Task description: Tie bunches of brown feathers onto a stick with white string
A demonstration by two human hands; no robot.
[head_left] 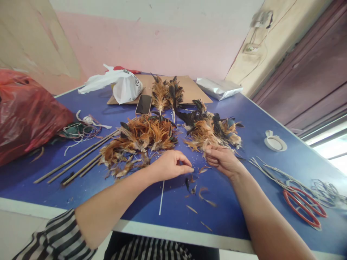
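Left hand (172,165) sideways, right hand (222,160) curled

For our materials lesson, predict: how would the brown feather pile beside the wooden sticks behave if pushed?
The feather pile would probably be light and yielding, judging by its fluffy plumes. It may shed bits, since loose feathers lie nearby. Rolling seems unlikely: it spreads low and wide on the blue table.
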